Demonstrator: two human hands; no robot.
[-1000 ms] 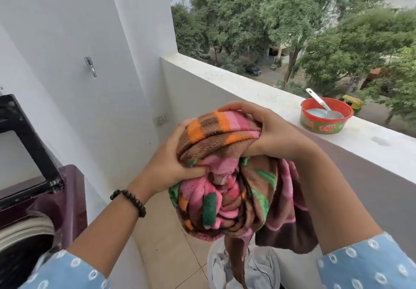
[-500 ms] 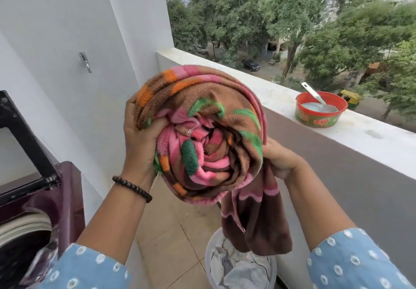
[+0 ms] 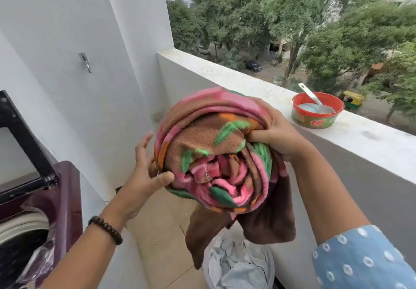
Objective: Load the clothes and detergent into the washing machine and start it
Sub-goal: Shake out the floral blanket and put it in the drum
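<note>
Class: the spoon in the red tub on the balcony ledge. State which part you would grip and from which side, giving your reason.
Grip the spoon by its handle, coming from above and the left. The bowl lies down in the red tub, while the handle slants up past the far left rim, free of the wall, so probably the easiest part to pinch.

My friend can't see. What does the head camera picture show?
Two hands hold up a rolled blanket: the right hand grips it, the left hand touches its side. An open washing machine is at left.
</note>
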